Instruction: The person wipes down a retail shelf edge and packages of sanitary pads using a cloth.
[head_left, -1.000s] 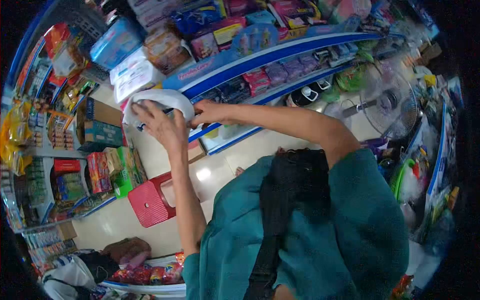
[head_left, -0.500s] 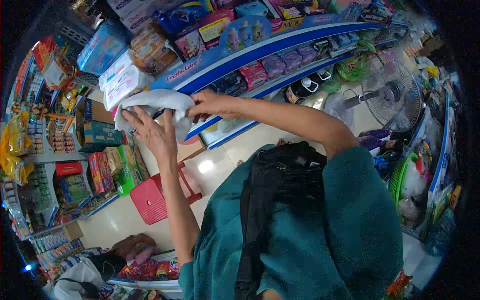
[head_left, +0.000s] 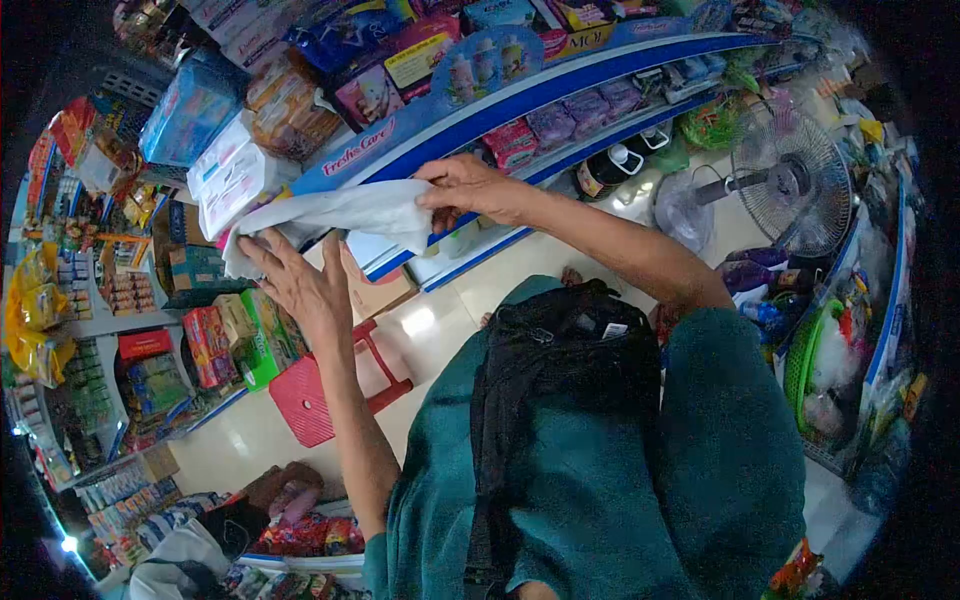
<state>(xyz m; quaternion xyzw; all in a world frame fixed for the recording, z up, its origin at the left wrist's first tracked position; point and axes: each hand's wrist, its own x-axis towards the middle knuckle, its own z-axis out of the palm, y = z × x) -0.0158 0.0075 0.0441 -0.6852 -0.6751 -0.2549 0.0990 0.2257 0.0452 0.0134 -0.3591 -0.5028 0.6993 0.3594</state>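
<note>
The white cloth (head_left: pixel 345 208), by the shelf (head_left: pixel 450 137), looks light, soft and limp, so best held by its ends, where the right hand (head_left: pixel 480 190) pinches one and the left hand (head_left: pixel 312 290), loosely open, touches the other.

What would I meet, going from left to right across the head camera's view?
Yellow plastic bag → blue-wrapped pack → left hand → middle stretch of the white cloth → right hand → black jugs with white handles → head of the electric fan.
</note>
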